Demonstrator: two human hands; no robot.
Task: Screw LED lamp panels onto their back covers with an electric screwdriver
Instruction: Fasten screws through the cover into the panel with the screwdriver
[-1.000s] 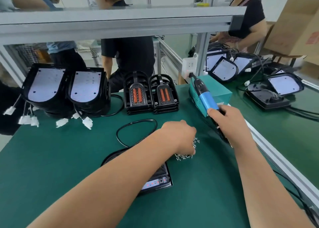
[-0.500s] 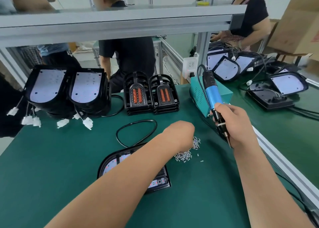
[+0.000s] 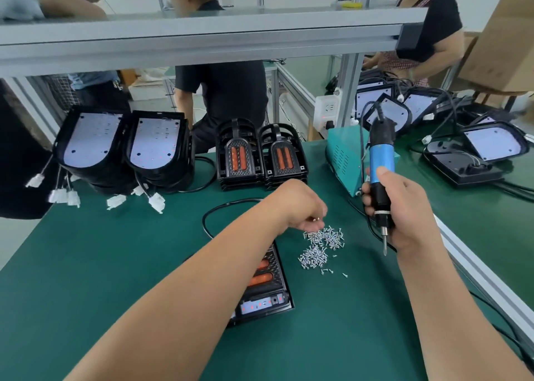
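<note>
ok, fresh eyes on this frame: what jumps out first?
The blue electric screwdriver, held upright in the right hand at centre right, bit down. Beside it, the left hand pinches a screw above the loose screw pile on the green mat. Stacked lamp panels stand at the far left.

Bare green mat (image 3: 101, 265) lies left; screws (image 3: 322, 243) and lamp stacks (image 3: 261, 157) crowd centre.

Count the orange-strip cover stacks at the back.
2: left stack and right stack, side by side, centre back. Another such piece lies nearer, partly under the left forearm.
</note>
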